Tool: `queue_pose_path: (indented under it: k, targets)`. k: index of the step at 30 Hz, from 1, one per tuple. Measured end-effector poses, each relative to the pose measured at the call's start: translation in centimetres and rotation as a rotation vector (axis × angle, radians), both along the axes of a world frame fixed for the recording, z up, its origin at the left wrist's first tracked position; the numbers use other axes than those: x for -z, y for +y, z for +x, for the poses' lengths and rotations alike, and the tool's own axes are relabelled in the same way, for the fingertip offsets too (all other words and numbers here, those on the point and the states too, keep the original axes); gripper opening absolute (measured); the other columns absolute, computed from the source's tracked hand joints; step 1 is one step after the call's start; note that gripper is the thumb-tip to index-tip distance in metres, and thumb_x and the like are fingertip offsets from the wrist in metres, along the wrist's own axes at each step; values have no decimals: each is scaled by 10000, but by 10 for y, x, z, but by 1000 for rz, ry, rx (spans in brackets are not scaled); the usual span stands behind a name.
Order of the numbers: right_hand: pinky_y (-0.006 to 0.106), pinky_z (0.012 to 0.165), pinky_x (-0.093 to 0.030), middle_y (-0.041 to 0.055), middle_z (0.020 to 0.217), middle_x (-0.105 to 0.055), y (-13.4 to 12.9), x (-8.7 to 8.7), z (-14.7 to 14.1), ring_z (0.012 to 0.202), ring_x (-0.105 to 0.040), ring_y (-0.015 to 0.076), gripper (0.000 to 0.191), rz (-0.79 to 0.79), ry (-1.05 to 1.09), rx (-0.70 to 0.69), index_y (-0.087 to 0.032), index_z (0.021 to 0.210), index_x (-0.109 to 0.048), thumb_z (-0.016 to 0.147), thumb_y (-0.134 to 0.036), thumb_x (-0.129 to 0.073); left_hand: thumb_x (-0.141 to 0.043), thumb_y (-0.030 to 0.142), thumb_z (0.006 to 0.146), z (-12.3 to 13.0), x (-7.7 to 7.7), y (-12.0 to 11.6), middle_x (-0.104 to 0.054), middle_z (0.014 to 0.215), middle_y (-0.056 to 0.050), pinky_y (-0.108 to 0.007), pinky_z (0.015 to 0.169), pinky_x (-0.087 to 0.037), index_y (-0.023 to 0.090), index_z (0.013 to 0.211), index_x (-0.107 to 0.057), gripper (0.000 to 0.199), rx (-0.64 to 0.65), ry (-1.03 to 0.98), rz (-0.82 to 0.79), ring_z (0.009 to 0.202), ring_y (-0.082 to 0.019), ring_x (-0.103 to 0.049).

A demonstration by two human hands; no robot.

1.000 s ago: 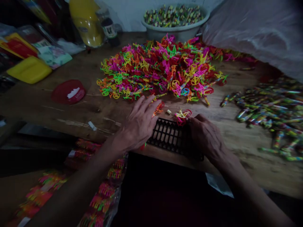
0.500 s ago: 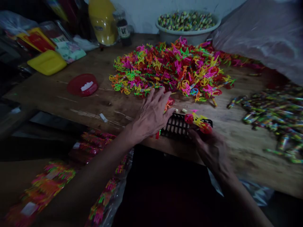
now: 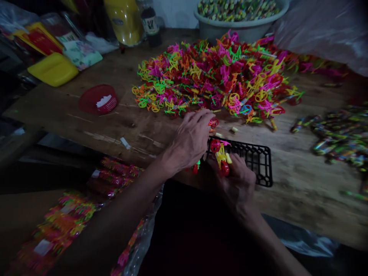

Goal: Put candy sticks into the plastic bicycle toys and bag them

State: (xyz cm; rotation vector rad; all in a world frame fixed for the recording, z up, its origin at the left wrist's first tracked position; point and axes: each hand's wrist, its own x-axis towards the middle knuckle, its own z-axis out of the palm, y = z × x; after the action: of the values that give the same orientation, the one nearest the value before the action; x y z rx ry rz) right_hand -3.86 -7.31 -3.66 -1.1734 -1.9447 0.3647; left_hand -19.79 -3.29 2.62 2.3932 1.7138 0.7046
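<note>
My left hand (image 3: 192, 138) is curled over the left end of a black plastic grid rack (image 3: 263, 168), its fingers close together. Bits of orange-red toy (image 3: 213, 123) and a red-green piece (image 3: 196, 167) peek out around it; what lies under the palm is hidden. My right hand (image 3: 237, 178) is closed on a small plastic toy (image 3: 221, 155) with a yellow frame and red round ends, held above the rack close to my left hand. Two small pale caps, one of them a cream cap (image 3: 234, 130), lie behind the rack.
Behind my hands is a heap of bright plastic toys (image 3: 212, 76). A grey tub (image 3: 241, 28) of small tubes stands at the back; more candy-like tubes (image 3: 339, 134) lie at right. At left are a red basket (image 3: 86, 100) and a yellow container (image 3: 54, 69). Packed toys (image 3: 61, 218) sit below the table edge.
My right hand has brought the yellow-and-red toy leftward along the rack, close to my left hand. My left fingers, spread before, are now curled closer together. The view has shifted slightly.
</note>
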Motion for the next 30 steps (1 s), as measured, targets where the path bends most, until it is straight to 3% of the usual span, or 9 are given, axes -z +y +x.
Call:
queue_pose_path:
  k: [7, 10, 21, 27, 30]
  targets:
    - [345, 768, -350, -4, 729, -615, 0, 7, -9, 700, -539, 149, 96, -37, -6, -70, -197, 840, -574, 798, -124, -529, -344, 107, 900, 1, 2, 1, -516, 1332, -120, -361, 1091, -307, 78, 1244, -502, 380, -14, -26, 1, 1269, -173, -422]
    - [372, 819, -340, -5, 727, -608, -2, 9, -7, 711, -537, 153, 116, -34, 3, -59, -194, 778, -553, 746, -83, -533, -339, 113, 904, 1, 2, 1, -523, 1325, -119, -363, 1090, -312, 80, 1229, -510, 369, -26, -38, 4, 1271, -173, -424]
    - [344, 773, -354, -23, 670, -569, -3, 4, -10, 653, -511, 140, 113, 5, -14, -86, -194, 776, -533, 759, -85, -514, -343, 127, 915, 1, 3, -1, -488, 1369, -116, -386, 1106, -296, 104, 1252, -487, 367, -47, -33, -18, 1295, -177, -406]
    - [380, 848, -361, -8, 727, -588, -4, 6, -10, 697, -529, 146, 200, 2, -85, -142, -180, 961, -553, 795, -87, -492, -346, 129, 930, 0, -5, -2, -467, 1393, -99, -370, 1133, -264, 118, 1268, -496, 370, -52, -99, -98, 1321, -156, -377]
    - [402, 875, -363, -5, 738, -588, -5, 6, -13, 705, -533, 145, 243, -19, -63, -133, -179, 994, -545, 804, -58, -456, -313, 219, 972, -3, -12, -2, -455, 1411, -61, -390, 1135, -279, 176, 1262, -514, 355, -58, -223, -177, 1337, -149, -363]
